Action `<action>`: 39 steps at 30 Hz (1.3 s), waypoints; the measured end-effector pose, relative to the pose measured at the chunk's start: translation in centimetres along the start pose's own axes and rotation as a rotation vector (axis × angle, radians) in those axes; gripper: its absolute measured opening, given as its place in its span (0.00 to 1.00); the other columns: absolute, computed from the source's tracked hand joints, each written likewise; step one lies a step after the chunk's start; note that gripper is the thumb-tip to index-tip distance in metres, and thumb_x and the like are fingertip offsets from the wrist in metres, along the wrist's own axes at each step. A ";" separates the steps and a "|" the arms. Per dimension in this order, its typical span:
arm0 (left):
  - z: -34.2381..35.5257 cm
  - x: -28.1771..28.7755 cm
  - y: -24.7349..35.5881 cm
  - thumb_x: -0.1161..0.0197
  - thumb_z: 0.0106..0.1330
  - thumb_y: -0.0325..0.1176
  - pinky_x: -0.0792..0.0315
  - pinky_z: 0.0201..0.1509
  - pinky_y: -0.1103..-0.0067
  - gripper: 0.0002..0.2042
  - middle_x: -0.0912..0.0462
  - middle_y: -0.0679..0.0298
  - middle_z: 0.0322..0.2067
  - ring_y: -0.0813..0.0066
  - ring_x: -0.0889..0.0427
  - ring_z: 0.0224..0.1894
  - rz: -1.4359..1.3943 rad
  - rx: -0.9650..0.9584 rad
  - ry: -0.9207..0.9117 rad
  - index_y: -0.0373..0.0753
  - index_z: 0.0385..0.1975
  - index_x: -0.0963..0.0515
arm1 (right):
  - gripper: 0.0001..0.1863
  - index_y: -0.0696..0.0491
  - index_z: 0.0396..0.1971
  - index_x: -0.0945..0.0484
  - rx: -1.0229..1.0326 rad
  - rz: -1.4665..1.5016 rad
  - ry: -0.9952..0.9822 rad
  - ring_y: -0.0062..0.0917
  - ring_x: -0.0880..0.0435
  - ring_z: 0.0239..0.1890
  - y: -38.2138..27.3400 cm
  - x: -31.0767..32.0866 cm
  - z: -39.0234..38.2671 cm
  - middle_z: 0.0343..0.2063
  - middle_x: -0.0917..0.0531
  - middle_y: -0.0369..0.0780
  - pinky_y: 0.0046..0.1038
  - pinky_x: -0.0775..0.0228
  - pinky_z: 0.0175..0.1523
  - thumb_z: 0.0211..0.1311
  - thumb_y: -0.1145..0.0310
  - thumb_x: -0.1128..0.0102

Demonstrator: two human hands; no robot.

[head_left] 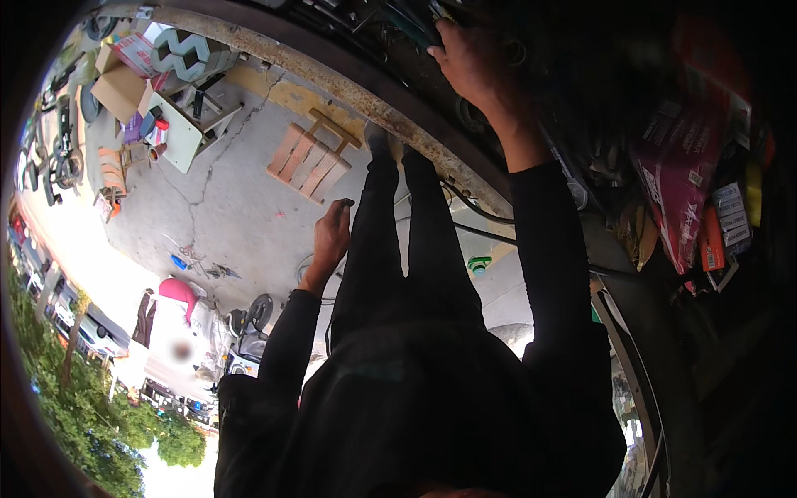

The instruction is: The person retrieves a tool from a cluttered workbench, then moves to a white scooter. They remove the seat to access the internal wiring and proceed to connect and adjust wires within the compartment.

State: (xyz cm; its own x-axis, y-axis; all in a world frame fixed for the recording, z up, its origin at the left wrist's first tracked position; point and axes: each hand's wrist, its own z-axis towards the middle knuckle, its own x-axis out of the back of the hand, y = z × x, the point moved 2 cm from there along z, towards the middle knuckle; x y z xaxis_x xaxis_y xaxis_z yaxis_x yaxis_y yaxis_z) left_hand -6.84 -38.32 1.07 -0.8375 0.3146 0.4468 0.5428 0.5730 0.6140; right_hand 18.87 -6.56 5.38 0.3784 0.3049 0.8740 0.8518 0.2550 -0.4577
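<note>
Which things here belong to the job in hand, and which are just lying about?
At the hands:
- small dark object in left hand
- dark clutter by right hand; grip unclear

Lying about:
- slatted wooden stool
- cardboard box
- maroon package

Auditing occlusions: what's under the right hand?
Around the right hand: a small yellowish item, a dark green item and clutter too dark to identify. Whatever lies directly beneath the hand is covered.

And over on the right, pale lettering runs along the maroon package [677, 178]! Dark print marks the orange box [711, 236] beside it, small lines cover the whitish packet [732, 212], and upper left, the red-and-white carton [135, 54] carries print too small to make out.
</note>
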 end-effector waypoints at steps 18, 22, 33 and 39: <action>22.4 0.2 23.7 0.41 0.65 0.33 0.31 0.49 0.66 0.06 0.20 0.59 0.35 0.57 0.21 0.44 0.538 -0.815 0.292 0.39 0.37 0.24 | 0.18 0.58 0.56 0.24 -0.435 0.463 0.213 0.33 0.13 0.46 2.6 13.6 -8.5 0.44 0.14 0.46 0.33 0.21 0.51 0.73 0.63 0.44; 25.1 -0.7 23.2 0.42 0.67 0.37 0.31 0.50 0.64 0.10 0.18 0.57 0.39 0.56 0.21 0.46 0.642 -0.633 0.397 0.39 0.40 0.23 | 0.24 0.58 0.59 0.26 -0.543 0.227 0.147 0.36 0.12 0.41 7.5 14.6 -0.6 0.41 0.14 0.47 0.36 0.21 0.52 0.76 0.55 0.48; 25.2 -0.4 24.2 0.48 0.70 0.34 0.32 0.51 0.62 0.10 0.18 0.56 0.41 0.54 0.20 0.47 0.734 -0.480 0.298 0.39 0.45 0.25 | 0.22 0.58 0.39 0.18 -0.758 0.634 0.071 0.34 0.18 0.46 10.9 3.5 14.2 0.39 0.16 0.43 0.38 0.25 0.49 0.49 0.58 0.28; 25.7 -1.0 24.1 0.46 0.67 0.34 0.33 0.50 0.63 0.10 0.20 0.58 0.40 0.56 0.22 0.47 0.746 -0.488 0.270 0.39 0.43 0.24 | 0.09 0.49 0.27 0.19 -0.894 1.309 0.168 0.19 0.25 0.31 16.6 8.6 7.5 0.26 0.22 0.32 0.25 0.32 0.38 0.51 0.62 0.29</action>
State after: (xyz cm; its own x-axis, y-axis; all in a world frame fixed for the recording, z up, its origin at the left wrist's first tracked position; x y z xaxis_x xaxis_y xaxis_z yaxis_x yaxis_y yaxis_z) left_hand 5.50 -5.35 -1.31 -0.2515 0.2513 0.9347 0.9524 -0.1077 0.2853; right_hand 33.54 7.22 4.06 0.9696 -0.2444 0.0072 -0.1726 -0.7048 -0.6881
